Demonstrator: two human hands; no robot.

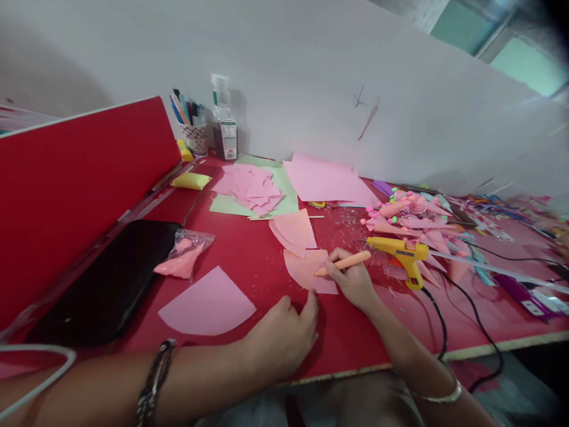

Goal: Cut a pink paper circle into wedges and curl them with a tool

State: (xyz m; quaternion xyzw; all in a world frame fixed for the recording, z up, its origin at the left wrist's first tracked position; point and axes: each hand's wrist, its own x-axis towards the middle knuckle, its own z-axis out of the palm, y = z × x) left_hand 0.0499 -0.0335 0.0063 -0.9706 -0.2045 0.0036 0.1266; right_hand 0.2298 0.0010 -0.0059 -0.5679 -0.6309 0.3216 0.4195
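Note:
My right hand (pixel 355 281) is closed around a thick light-orange marker (pixel 353 260). The marker slants, its lower end touching a pink-orange paper piece (pixel 304 264) with a curved edge. At that paper's near edge is my left hand (pixel 287 332), a fingertip stretched toward it and the other fingers partly hidden; nothing shows in its grasp. Similar orange paper pieces (pixel 296 230) overlap just beyond, fanned together. To the left of my left hand, a pink fan-shaped paper (pixel 208 305) lies flat on the red table (pixel 249 246).
A yellow glue gun (pixel 402 252) with a black cord lies right of my right hand, before a heap of pink paper cones (pixel 409 213). Pink scraps (pixel 251 187) and pink sheets (pixel 326 178) lie behind. Leftward are a black phone-like slab (pixel 111 279), a pouch (pixel 184 258) and a bottle (pixel 225 127).

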